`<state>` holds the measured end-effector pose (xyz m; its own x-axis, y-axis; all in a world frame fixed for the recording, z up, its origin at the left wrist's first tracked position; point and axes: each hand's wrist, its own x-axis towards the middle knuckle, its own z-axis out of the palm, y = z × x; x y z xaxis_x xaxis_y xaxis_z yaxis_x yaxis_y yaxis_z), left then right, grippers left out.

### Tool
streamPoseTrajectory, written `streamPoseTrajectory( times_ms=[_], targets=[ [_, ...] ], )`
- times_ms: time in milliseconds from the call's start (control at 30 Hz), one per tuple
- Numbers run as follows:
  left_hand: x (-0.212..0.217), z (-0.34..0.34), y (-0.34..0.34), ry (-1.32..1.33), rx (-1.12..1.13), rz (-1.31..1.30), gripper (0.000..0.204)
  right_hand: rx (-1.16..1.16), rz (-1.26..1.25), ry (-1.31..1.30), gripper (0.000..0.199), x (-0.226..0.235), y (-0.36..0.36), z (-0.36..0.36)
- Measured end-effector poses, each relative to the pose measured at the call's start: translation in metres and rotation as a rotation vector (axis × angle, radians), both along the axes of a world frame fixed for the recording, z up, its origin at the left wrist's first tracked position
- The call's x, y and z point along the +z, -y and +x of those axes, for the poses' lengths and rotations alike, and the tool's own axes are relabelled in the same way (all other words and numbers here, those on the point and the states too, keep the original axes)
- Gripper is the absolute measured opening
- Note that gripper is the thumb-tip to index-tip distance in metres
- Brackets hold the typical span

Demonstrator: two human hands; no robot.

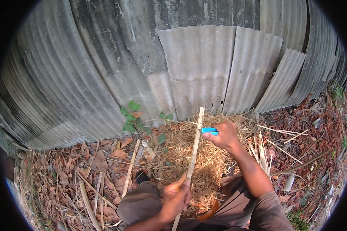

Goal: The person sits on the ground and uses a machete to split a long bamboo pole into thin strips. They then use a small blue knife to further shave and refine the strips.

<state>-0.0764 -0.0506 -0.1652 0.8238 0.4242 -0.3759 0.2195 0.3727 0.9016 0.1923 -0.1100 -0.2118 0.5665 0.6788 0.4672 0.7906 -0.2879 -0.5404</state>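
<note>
left hand (176, 195) clenched low on the long pale bamboo strip (194, 144) that rises over the heap of dry yellow straw (210, 161), right hand (224, 134) gripping a blue-handled knife (209, 131) against it higher up, one slip probably nicks those lower fingers

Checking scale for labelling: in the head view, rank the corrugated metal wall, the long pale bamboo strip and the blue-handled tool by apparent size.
1. Corrugated metal wall
2. Long pale bamboo strip
3. Blue-handled tool, mostly hidden in the right hand
</note>
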Motion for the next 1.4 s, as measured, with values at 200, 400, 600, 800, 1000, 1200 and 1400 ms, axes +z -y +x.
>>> streamPoseTrajectory(
  times_ms=[200, 400, 600, 800, 1000, 1200, 1400],
  targets=[
    [-0.011, -0.005, 0.006, 0.055, -0.032, 0.095, 0.034, -0.290, -0.152, 0.100, 0.074, -0.001, -0.005, 0.029],
    [-0.009, -0.020, 0.021, 0.149, -0.234, 0.058, 0.035, -0.614, -0.083, -0.383, 0.085, -0.008, 0.018, 0.097],
    [-0.008, 0.003, -0.014, 0.086, 0.097, -0.028, 0.042, 0.001, -0.098, -0.157, 0.074, 0.006, 0.014, -0.001],
    [-0.013, 0.008, -0.010, 0.111, 0.112, 0.010, 0.046, 0.235, -0.135, 0.073, 0.069, 0.007, 0.000, -0.049],
    [-0.008, 0.006, -0.005, 0.075, 0.081, -0.045, 0.044, 0.275, -0.077, 0.163, 0.067, 0.001, -0.009, -0.037],
    [-0.014, 0.001, 0.013, 0.074, -0.017, -0.149, 0.040, -0.213, -0.189, -0.055, 0.075, 0.001, -0.009, 0.037],
    [-0.006, 0.006, 0.002, 0.067, 0.003, -0.215, 0.038, -0.267, -0.227, 0.080, 0.077, -0.005, -0.020, 0.036]
  ],
)
